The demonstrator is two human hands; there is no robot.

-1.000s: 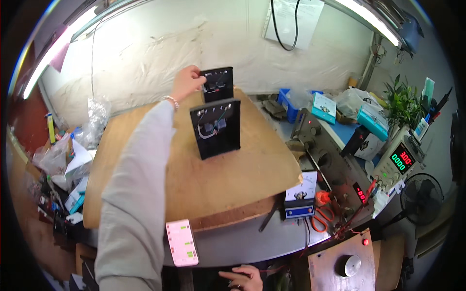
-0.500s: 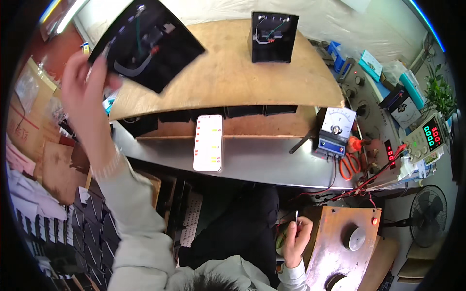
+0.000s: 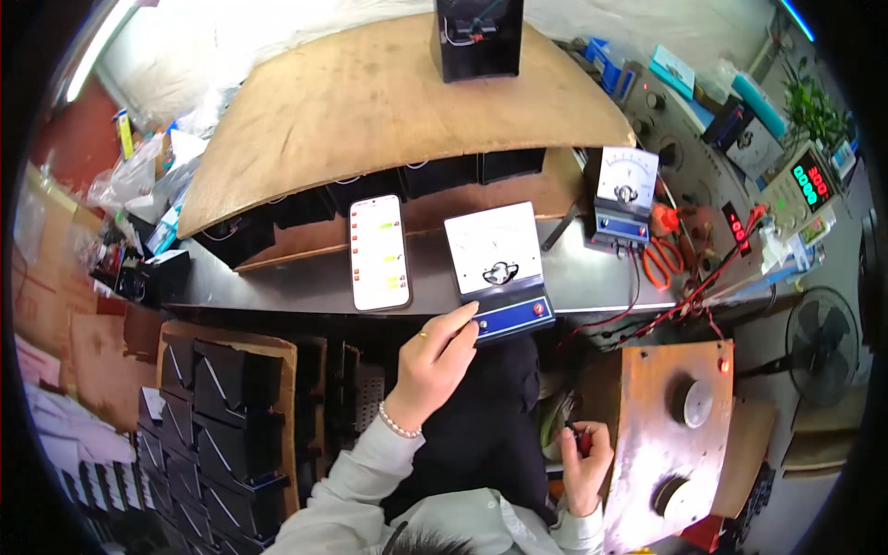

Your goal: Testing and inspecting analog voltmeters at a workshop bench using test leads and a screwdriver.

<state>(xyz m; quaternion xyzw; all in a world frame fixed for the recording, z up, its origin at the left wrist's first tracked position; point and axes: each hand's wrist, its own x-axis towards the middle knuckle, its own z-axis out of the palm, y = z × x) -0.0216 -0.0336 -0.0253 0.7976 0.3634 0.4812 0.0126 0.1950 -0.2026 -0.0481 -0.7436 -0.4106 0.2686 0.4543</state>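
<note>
At the near edge of the grey table, the left hand pinches the near left corner of a white-faced analog meter with a blue front strip, fingertips pressed on that strip, so the meter lies just beyond and to the right of the hand. Just left of the meter lies a phone with a lit screen, and farther right stands a second, smaller meter beside orange-handled scissors. Down near the lap, well apart from the meter, the right hand is curled around a small red-tipped probe, next to a wooden board carrying two round knobs.
</note>
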